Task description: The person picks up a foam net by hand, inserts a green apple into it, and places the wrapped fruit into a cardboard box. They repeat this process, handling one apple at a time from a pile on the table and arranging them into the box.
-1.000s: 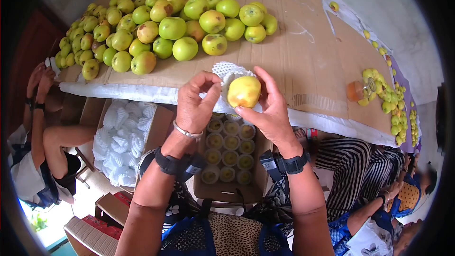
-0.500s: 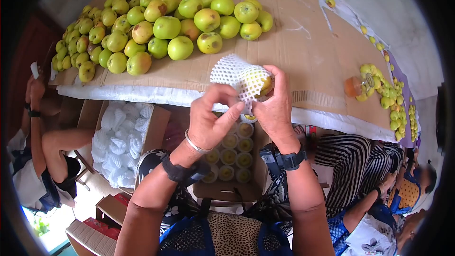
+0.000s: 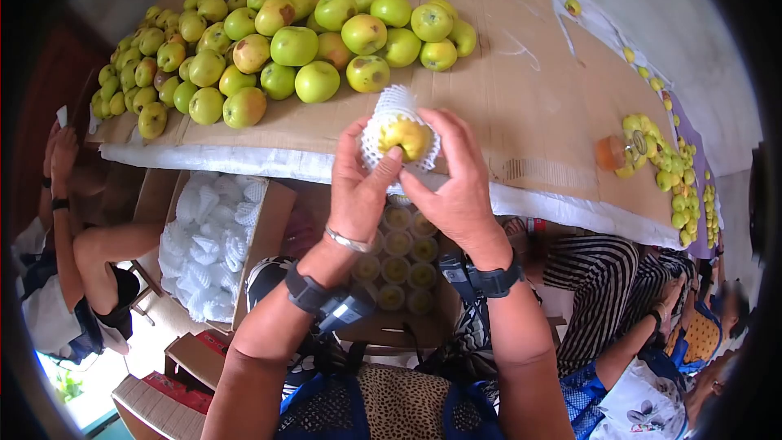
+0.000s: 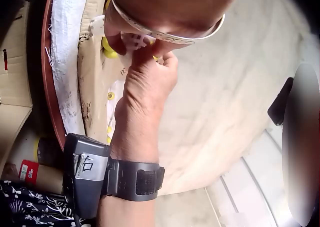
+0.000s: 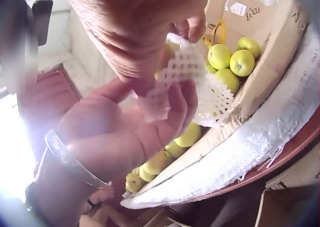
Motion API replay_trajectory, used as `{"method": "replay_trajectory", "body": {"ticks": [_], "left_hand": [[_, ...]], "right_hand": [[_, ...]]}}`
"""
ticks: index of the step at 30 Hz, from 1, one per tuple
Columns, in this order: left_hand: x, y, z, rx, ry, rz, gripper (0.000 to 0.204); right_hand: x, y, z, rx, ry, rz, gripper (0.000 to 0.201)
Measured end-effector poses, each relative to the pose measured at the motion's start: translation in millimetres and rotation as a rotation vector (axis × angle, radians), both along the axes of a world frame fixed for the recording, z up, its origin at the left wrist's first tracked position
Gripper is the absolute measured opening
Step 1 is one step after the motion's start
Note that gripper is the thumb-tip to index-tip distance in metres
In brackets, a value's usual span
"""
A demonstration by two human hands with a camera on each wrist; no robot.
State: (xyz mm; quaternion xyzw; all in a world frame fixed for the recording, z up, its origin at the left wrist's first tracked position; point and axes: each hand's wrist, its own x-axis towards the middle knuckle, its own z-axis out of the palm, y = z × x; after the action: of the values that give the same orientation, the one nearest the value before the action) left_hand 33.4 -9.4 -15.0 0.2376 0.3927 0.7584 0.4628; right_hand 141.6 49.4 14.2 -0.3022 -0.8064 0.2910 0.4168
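Note:
In the head view a yellow apple (image 3: 411,135) sits partly inside a white foam net sleeve (image 3: 397,101), its near face uncovered. My left hand (image 3: 358,191) holds the sleeved apple from the left, thumb pressed on the bare skin. From the right side my right hand (image 3: 458,191) grips it, fingers around the far side and thumb low at the front. The right wrist view shows the net (image 5: 212,94) flaring out past the fingers of both hands. Most of the apple is hidden by the hands in the left wrist view.
A heap of green apples (image 3: 293,47) lies on the cardboard-covered table (image 3: 497,106). Below its edge stands a box of sleeved apples (image 3: 395,270); a box of foam nets (image 3: 204,248) is left of it. A jar (image 3: 612,152) stands at right. Other people sit at both sides.
The apple, held bare in my right hand with the net behind it, now sits in the net. My left hand has moved from the net's edge onto the apple's left side.

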Motion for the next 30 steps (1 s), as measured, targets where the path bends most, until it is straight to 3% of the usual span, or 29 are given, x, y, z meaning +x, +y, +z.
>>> {"method": "replay_trajectory", "body": {"ticks": [2, 5, 9, 14, 18, 24, 27, 30], "left_hand": [[-10.6, 0.5, 2.9, 0.038, 0.095, 0.002, 0.048], [-16.3, -1.1, 5.3, 0.055, 0.254, -0.007, 0.051], [-13.6, -5.0, 13.5, 0.084, 0.27, -0.01, 0.06], [-23.2, -8.4, 9.6, 0.011, 0.642, -0.061, 0.065], [-21.9, -7.0, 9.7, 0.016, 0.562, -0.096, 0.064], [-27.4, -8.3, 9.0, 0.083, 0.627, -0.188, 0.06], [-26.2, -8.8, 7.8, 0.027, 0.824, -0.106, 0.061], [-22.7, -6.6, 10.9, 0.079, 0.651, -0.103, 0.059]], "right_hand": [[4.9, 4.9, -8.2, -0.243, 0.222, 0.118, 0.044], [3.3, 2.3, -7.4, -0.455, 0.421, 0.098, 0.037], [2.6, 4.0, -4.8, -0.056, 0.255, 0.028, 0.02], [3.5, 1.2, -3.6, -0.145, 0.237, -0.004, 0.011], [5.0, 0.3, 1.8, -0.129, 0.194, -0.003, 0.007], [10.4, 0.4, 8.1, -0.161, 0.236, 0.02, 0.007], [8.8, 0.2, 1.6, 0.013, 0.196, -0.02, 0.008], [9.8, -3.3, 7.2, 0.032, 0.178, -0.031, 0.008]]}}
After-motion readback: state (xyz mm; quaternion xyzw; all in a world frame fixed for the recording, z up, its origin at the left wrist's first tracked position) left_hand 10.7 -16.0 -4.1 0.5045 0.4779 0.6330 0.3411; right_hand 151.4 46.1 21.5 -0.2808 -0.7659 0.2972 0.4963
